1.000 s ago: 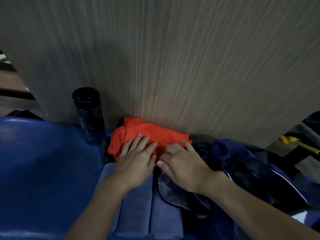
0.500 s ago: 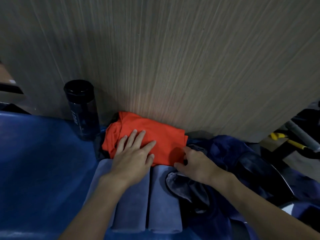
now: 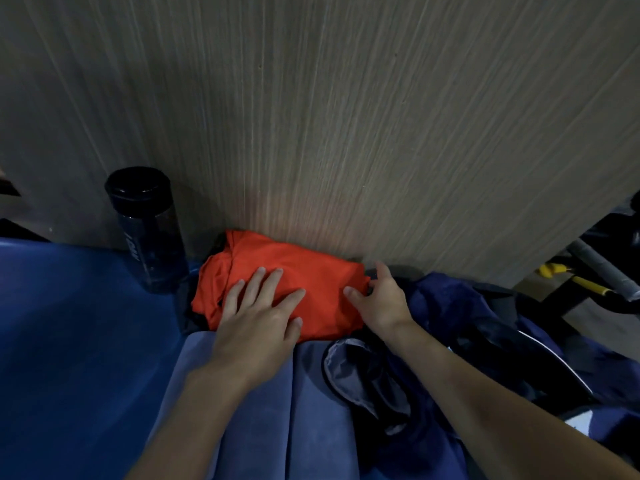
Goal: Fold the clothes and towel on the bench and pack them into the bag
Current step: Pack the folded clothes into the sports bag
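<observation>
My left hand [image 3: 258, 313] lies flat on the orange garment [image 3: 304, 268], fingers straight and spread. I read that as a weight to pin the folds so the bundle does not spring open. At three o'clock from it my right hand [image 3: 382, 301] sits at the garment's right edge, thumb on the cloth and forefinger stretched along the edge toward twelve. Its other fingers are hidden, so I cannot tell whether it pinches the edge or only squares it.

The garment is folded into a compact block and sits back against the wood-grain panel [image 3: 346, 116] at twelve, which seems to serve as a stop. At six o'clock of it, meeting its near edge and running under my left wrist, lies the blue-grey towel [image 3: 311, 417], folded in long panels. At four o'clock a dark grey item [image 3: 367, 379] rests on loose navy fabric [image 3: 450, 306] — likely the bag, though I cannot make out its mouth. A dark bottle [image 3: 147, 230] stands upright at ten o'clock on the blue bench [image 3: 69, 341], near the garment but apart from it. Folding looks nearly done — packing does not.
</observation>
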